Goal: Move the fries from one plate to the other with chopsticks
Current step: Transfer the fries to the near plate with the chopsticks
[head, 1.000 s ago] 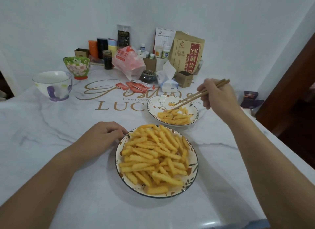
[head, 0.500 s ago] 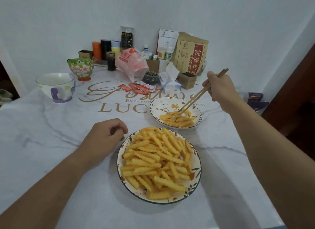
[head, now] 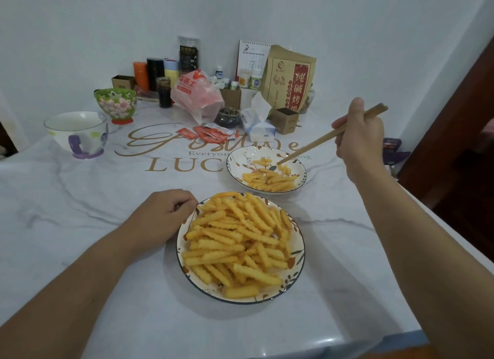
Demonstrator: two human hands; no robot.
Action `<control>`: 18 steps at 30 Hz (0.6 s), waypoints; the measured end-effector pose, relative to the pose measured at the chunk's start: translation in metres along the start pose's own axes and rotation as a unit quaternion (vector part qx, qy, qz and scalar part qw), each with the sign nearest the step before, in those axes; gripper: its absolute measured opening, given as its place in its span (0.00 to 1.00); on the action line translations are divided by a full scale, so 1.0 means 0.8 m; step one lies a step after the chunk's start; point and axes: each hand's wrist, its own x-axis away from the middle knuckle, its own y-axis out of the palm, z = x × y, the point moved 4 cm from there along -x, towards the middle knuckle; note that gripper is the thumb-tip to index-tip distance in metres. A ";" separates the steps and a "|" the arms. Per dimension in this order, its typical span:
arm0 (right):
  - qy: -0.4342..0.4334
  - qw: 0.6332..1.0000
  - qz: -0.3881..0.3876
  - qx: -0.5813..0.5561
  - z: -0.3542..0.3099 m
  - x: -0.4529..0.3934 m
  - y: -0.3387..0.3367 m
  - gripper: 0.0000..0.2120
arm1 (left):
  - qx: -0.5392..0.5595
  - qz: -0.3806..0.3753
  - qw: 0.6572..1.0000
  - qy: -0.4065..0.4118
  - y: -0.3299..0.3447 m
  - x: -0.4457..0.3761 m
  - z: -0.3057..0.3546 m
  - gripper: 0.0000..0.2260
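Head view: near the tabletop's front edge the full plate is heaped with fries; a careless pick could spill them. Left hand, loosely curled and empty, touches its rim. Farther back, right hand grips chopsticks, tips in the far plate

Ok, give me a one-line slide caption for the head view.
Right hand dips chopsticks into the far plate; left hand rests beside the full near plate.

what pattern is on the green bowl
Pink and white flowers on the green bowl, with a red foot; head view.
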 end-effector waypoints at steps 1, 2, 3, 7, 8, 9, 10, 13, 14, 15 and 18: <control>-0.005 1.000 -0.009 0.006 -0.002 0.002 -0.004 0.28 | -0.003 0.001 1.000 0.000 0.000 0.000 0.000 0.13; -0.010 0.999 -0.022 0.021 -0.005 0.003 -0.006 0.28 | -0.001 0.002 1.000 0.000 0.000 0.000 0.000 0.13; -0.013 0.998 -0.039 0.039 -0.007 0.003 -0.005 0.27 | 0.002 0.004 1.000 -0.001 0.000 0.002 0.001 0.13; -0.019 0.989 -0.116 0.091 -0.009 0.004 0.023 0.20 | 0.003 0.006 1.000 0.001 0.000 0.003 0.001 0.12; -0.022 0.986 -0.130 0.103 -0.007 0.004 0.031 0.19 | 0.003 0.008 1.000 0.001 0.000 0.003 0.000 0.12; -0.025 0.983 -0.143 0.115 -0.005 0.003 0.039 0.17 | 0.002 0.010 1.000 0.003 -0.001 0.002 0.000 0.12; -0.027 0.980 -0.153 0.124 -0.003 0.001 0.047 0.16 | 0.002 0.011 1.000 0.004 -0.002 0.001 -0.001 0.12; -0.031 0.978 -0.150 0.141 0.000 -0.005 0.063 0.20 | 0.014 0.007 1.000 0.006 -0.003 0.000 0.000 0.12; -0.037 0.979 -0.140 0.144 0.000 -0.006 0.066 0.23 | 0.018 0.005 1.000 0.005 -0.002 0.000 0.000 0.12; -0.043 0.980 -0.130 0.142 -0.001 -0.006 0.070 0.25 | 0.019 0.005 1.000 0.004 -0.003 0.000 0.000 0.12; -0.051 0.986 -0.091 0.132 0.002 -0.004 0.073 0.27 | 0.029 0.007 1.000 0.003 -0.004 0.000 0.001 0.12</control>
